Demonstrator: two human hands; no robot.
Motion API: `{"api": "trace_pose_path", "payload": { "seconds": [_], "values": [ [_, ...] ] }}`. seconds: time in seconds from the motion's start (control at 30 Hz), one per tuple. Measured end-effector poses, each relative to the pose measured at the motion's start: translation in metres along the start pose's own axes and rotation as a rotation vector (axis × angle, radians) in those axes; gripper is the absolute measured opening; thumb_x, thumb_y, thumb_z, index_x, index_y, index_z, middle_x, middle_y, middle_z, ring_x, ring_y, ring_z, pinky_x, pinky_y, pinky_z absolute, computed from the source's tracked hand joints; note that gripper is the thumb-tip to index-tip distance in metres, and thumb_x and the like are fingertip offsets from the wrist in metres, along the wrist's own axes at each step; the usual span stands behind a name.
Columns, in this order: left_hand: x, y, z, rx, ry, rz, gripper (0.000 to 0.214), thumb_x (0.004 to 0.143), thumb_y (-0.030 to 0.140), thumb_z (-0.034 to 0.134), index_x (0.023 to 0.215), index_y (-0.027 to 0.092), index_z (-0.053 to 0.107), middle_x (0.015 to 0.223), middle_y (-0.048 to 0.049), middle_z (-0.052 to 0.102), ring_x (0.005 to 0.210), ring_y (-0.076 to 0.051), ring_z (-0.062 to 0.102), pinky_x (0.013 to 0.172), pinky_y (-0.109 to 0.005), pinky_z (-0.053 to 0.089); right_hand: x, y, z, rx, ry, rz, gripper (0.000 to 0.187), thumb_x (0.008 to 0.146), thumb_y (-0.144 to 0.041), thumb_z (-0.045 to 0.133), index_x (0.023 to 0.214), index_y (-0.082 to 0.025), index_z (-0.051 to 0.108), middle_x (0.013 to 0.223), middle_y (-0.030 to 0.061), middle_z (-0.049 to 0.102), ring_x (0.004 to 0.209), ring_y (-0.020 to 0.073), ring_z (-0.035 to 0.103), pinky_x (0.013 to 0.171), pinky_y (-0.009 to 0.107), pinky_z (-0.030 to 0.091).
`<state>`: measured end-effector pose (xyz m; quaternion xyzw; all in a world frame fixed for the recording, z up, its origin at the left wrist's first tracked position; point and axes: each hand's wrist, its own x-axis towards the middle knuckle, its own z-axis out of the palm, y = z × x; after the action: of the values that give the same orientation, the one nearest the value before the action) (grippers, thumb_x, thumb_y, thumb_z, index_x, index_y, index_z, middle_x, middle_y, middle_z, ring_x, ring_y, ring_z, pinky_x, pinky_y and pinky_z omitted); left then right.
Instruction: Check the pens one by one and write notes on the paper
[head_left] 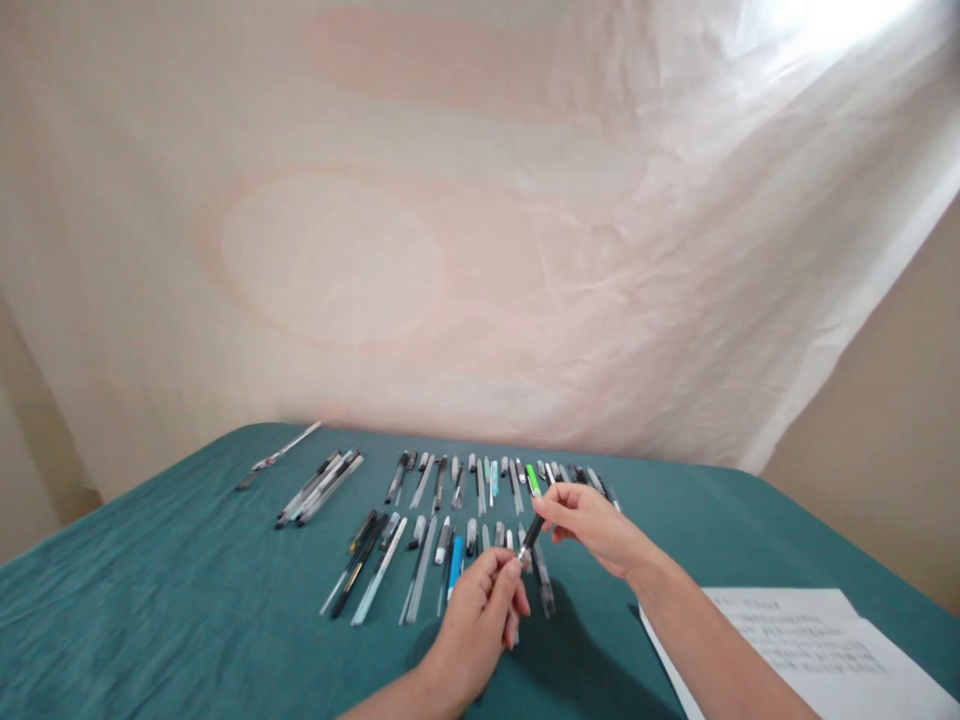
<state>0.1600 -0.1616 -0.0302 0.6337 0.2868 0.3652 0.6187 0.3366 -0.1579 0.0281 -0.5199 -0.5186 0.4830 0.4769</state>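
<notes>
Both of my hands hold one dark pen (532, 533) above the teal tablecloth (165, 610). My left hand (480, 620) pinches its lower end with curled fingers. My right hand (592, 522) pinches its upper end between thumb and fingertips. Just beyond the hands, several pens lie in two rows (450, 500), among them a blue one (455, 553) and a green highlighter (532, 479).
A small cluster of pens (319, 488) and a single white pen (279, 456) lie at the far left of the table. A printed paper sheet (795, 650) rests at the right front. A pale cloth backdrop (465, 230) hangs behind the table.
</notes>
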Motion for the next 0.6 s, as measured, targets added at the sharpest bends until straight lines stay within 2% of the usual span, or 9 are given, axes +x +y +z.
{"api": "trace_pose_path", "payload": {
  "seconds": [0.1,0.2,0.3,0.37,0.5,0.6],
  "values": [
    [-0.0007,0.0012,0.0003,0.003,-0.008,0.005,0.026,0.089,0.040,0.035,0.082,0.016,0.045,0.057,0.0063,0.048,0.034,-0.002,0.033,0.035,-0.015,0.024,-0.0006,-0.0019,-0.0030,0.024,-0.023,-0.015,0.025,0.068,-0.038,0.068,0.067,-0.013,0.061,0.062,-0.0018,0.056,0.053,0.0059,0.044,0.050,0.019,0.035],
    [-0.0006,0.0026,0.0003,0.003,-0.014,0.005,0.026,0.089,0.039,0.035,0.083,0.016,0.045,0.057,0.0062,0.048,0.034,-0.002,0.034,0.035,-0.015,0.024,-0.0030,-0.0067,-0.0058,0.117,-0.113,0.013,0.024,0.067,-0.034,0.070,0.080,-0.014,0.066,0.079,0.0023,0.061,0.059,0.0068,0.047,0.054,0.019,0.037],
    [0.0004,0.0025,-0.0004,0.004,-0.004,-0.003,0.026,0.089,0.039,0.035,0.084,0.016,0.045,0.058,0.0058,0.049,0.035,-0.002,0.035,0.035,-0.015,0.025,-0.0040,-0.0081,-0.0043,0.202,-0.143,0.010,0.028,0.070,-0.037,0.066,0.090,-0.016,0.064,0.091,0.0051,0.061,0.070,0.0100,0.051,0.059,0.021,0.040],
    [0.0009,0.0018,-0.0012,0.005,0.000,-0.007,0.025,0.089,0.040,0.036,0.085,0.016,0.045,0.060,0.0054,0.050,0.036,-0.002,0.036,0.036,-0.015,0.026,-0.0029,-0.0059,-0.0019,0.170,-0.109,0.014,0.028,0.072,-0.040,0.064,0.086,-0.016,0.062,0.083,0.0039,0.062,0.068,0.0107,0.052,0.058,0.022,0.041],
    [0.0009,0.0015,-0.0016,-0.004,0.005,-0.001,0.026,0.088,0.040,0.036,0.081,0.016,0.044,0.058,0.0059,0.048,0.035,-0.002,0.035,0.036,-0.015,0.026,0.0009,0.0002,0.0001,-0.005,0.014,0.001,0.029,0.069,-0.041,0.066,0.065,-0.014,0.056,0.059,-0.0012,0.056,0.055,0.0081,0.047,0.052,0.021,0.037],
    [0.0005,0.0034,-0.0009,-0.001,0.016,0.021,0.025,0.088,0.039,0.037,0.081,0.016,0.044,0.059,0.0053,0.048,0.037,-0.002,0.035,0.037,-0.015,0.026,0.0015,0.0002,-0.0026,0.005,0.001,-0.022,0.026,0.067,-0.037,0.069,0.067,-0.013,0.060,0.062,-0.0015,0.056,0.055,0.0069,0.045,0.052,0.020,0.036]
  ]
}}
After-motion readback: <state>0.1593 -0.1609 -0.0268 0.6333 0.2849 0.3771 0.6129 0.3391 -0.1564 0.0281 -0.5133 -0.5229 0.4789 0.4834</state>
